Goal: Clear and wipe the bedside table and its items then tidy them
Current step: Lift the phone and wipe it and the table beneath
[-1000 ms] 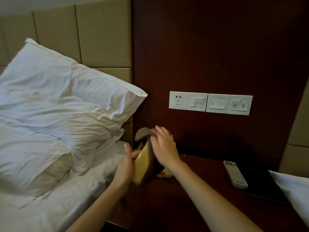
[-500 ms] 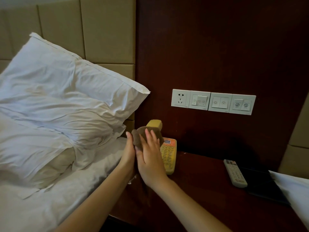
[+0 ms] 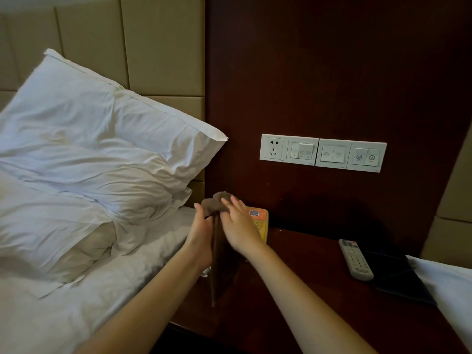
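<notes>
At the left rear corner of the worktop [image 3: 319, 290], just beside the bed [image 3: 76, 302], a yellow telephone [image 3: 260, 224] is held upright between both hands. Only its right edge, with part of the keypad and a small coded sticker, is seen past the right hand [image 3: 238, 229]; the rest is hidden behind the hands and the brown cloth [image 3: 217, 203].

The left hand [image 3: 201, 233] is set against the telephone's left side, its fingers [image 3: 199, 213] curled forward around the body and pinching the lower part of the cloth. The right hand lies flat over the front, its fingers [image 3: 235, 204] extended and held together, pressing the bunched cloth onto the top of the set. A tail of cloth hangs down between the wrists toward the worktop.

The telephone's long axis stands roughly vertical, and the uncovered face lies to the right of and below the right fingertips. A downward stroke along that axis is therefore judged the likely wiping move, with the right hand nearer to the work and the left serving as the brace.

A white remote control [image 3: 356, 259] and a dark folder [image 3: 398, 274] lie well apart at the worktop's right side, seemingly still to be wiped.
</notes>
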